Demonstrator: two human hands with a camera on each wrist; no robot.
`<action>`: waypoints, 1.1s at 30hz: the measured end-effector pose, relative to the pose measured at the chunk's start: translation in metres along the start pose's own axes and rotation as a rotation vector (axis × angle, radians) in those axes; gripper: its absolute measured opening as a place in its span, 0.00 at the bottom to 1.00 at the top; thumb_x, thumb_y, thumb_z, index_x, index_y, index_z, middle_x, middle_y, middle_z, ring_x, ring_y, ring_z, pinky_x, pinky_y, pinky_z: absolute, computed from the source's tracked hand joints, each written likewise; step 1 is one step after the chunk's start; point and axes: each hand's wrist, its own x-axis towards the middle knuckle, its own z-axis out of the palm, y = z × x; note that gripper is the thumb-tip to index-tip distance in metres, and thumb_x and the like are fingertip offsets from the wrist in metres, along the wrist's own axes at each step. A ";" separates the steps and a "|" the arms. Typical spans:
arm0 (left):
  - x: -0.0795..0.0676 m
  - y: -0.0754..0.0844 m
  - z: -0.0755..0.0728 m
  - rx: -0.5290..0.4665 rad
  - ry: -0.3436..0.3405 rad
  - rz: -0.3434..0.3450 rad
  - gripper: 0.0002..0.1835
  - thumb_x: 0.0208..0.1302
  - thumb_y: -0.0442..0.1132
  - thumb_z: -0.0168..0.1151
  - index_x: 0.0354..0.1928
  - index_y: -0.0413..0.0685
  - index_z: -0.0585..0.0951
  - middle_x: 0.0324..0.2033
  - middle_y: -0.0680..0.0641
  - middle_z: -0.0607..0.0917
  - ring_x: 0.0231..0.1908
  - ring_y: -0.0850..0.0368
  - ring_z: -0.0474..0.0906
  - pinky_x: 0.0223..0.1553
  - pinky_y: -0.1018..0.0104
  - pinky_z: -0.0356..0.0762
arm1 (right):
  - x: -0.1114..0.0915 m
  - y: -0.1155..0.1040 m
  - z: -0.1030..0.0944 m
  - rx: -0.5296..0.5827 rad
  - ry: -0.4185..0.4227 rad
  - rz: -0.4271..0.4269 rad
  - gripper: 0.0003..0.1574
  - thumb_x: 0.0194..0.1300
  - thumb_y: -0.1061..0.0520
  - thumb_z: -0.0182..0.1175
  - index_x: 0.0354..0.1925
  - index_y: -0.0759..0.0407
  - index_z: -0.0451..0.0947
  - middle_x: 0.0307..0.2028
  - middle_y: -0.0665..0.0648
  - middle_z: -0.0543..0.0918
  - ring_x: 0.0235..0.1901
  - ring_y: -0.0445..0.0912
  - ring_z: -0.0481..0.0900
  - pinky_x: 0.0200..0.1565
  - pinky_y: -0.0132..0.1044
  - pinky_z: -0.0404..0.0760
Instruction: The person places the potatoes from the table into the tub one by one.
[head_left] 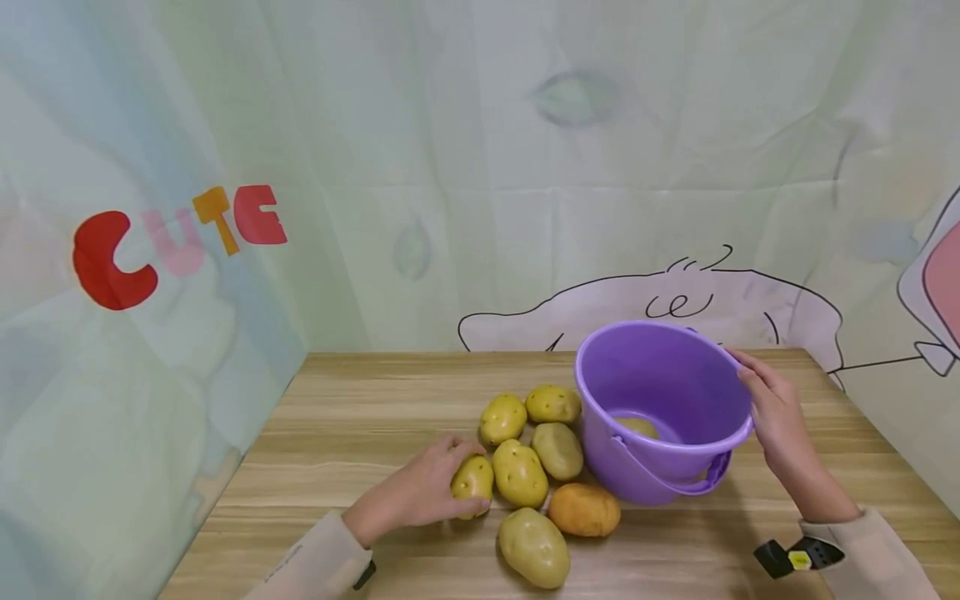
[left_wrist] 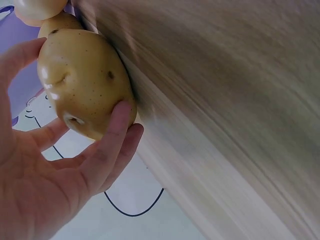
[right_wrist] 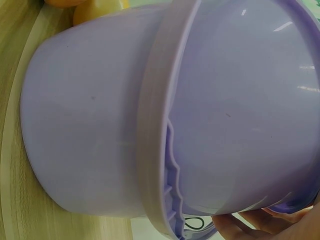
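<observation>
My left hand (head_left: 420, 490) holds a yellow potato (head_left: 472, 486) at the left of a group of potatoes, thumb and fingers around it. In the left wrist view, the fingertips press against this speckled potato (left_wrist: 82, 80) just by the tabletop. On the right, my right hand (head_left: 778, 412) grips the rim of a purple bucket (head_left: 603, 437), which leans with its mouth toward me. A potato (head_left: 636, 427) shows in the bottom of the bucket. The bucket's handle (right_wrist: 155, 125) hangs down its outer side; the right fingers (right_wrist: 260, 222) are partly out of view.
Several more potatoes, such as a yellow one (head_left: 520, 473), a large pale one (head_left: 533, 548) and an orange-brown one (head_left: 584, 510), lie between the left hand and the bucket. The wooden table (head_left: 360, 400) meets a printed curtain (head_left: 420, 167) behind and at both sides.
</observation>
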 end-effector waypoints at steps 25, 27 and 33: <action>-0.005 -0.004 -0.001 -0.075 0.025 -0.041 0.37 0.47 0.62 0.65 0.58 0.55 0.71 0.53 0.44 0.69 0.44 0.53 0.71 0.34 0.61 0.74 | 0.000 0.002 0.002 0.004 -0.020 -0.002 0.25 0.72 0.55 0.43 0.60 0.70 0.65 0.44 0.39 0.76 0.42 0.33 0.75 0.40 0.22 0.73; -0.005 -0.004 -0.002 -0.080 0.028 -0.040 0.37 0.47 0.62 0.65 0.58 0.55 0.71 0.53 0.44 0.70 0.44 0.53 0.71 0.34 0.62 0.74 | 0.000 0.003 0.002 0.012 -0.020 0.000 0.25 0.72 0.55 0.43 0.60 0.69 0.65 0.44 0.38 0.76 0.42 0.33 0.74 0.39 0.22 0.73; -0.003 -0.001 -0.009 -0.073 0.043 -0.026 0.38 0.47 0.63 0.64 0.59 0.55 0.70 0.50 0.47 0.71 0.42 0.56 0.71 0.32 0.65 0.73 | 0.000 0.003 -0.001 0.001 -0.016 -0.004 0.24 0.72 0.55 0.43 0.60 0.69 0.66 0.43 0.38 0.76 0.41 0.33 0.75 0.38 0.22 0.73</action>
